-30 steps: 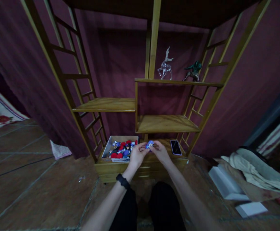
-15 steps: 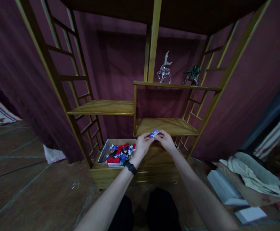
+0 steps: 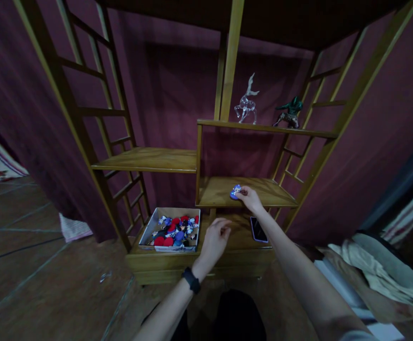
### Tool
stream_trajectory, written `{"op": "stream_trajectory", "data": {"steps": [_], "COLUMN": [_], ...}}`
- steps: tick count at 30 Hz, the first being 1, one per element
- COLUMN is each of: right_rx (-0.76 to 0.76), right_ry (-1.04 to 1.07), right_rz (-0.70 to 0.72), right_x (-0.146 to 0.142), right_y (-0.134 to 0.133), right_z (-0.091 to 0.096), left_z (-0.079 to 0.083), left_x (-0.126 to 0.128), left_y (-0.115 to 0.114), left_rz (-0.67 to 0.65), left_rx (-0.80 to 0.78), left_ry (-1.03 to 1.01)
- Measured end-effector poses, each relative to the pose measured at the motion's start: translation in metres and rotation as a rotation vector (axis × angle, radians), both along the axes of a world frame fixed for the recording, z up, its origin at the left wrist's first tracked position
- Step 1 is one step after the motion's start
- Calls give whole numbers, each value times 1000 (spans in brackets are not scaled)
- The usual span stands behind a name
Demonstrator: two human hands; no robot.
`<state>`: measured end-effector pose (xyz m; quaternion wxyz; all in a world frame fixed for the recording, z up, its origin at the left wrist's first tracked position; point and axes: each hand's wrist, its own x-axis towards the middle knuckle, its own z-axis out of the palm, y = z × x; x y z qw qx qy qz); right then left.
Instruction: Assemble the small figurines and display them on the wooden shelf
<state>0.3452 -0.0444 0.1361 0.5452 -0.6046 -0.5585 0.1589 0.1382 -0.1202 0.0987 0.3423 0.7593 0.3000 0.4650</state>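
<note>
Only the head view to go on, and it's pretty dim, so take the small stuff with a grain of salt.

The right hand (image 3: 250, 198) is stretched out to the lower right shelf (image 3: 266, 189) of a wooden shelf unit (image 3: 230, 61). Its fingers (image 3: 242, 193) are pinched on a small blue figure (image 3: 234, 192), which sits right at the front edge of that shelf. It's blue with a bit of white, but it's too small and half covered to say what it is, and I can't tell if it's resting on the wood or just above it.

The left hand (image 3: 215, 237) hangs lower, over the base board (image 3: 241, 233) of the unit, just beside an open box (image 3: 167, 247) full of little red, blue and white pieces, too jumbled to tell apart. Its fingers are loosely curled and spread, not gripping anything I can see, though the palm faces away. There's a black wristband (image 3: 191, 279) on that wrist.

A phone (image 3: 258, 229) lies screen-up on the base, partly behind the right forearm. Up on the top shelf stand a glass deer (image 3: 246, 102) and a green figure (image 3: 290, 112), details murky. At the far right a pile of pale cloth (image 3: 377, 270) gets cut off by the frame edge.
</note>
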Motion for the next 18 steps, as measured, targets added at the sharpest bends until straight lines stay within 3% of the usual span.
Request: {"op": "stream_trajectory", "data": {"steps": [8, 18], "right_rx": [-104, -13], "right_ry": [-298, -493], "right_rz": [-226, -339], "right_x": [-20, -33], "right_y": [-5, -18], "right_z": [-8, -14], "left_z": [-56, -97], "left_x": [-26, -62], "left_y": [-8, 28], "left_rz": [24, 174], "left_rx": [-70, -225], "left_ry": [136, 80]}}
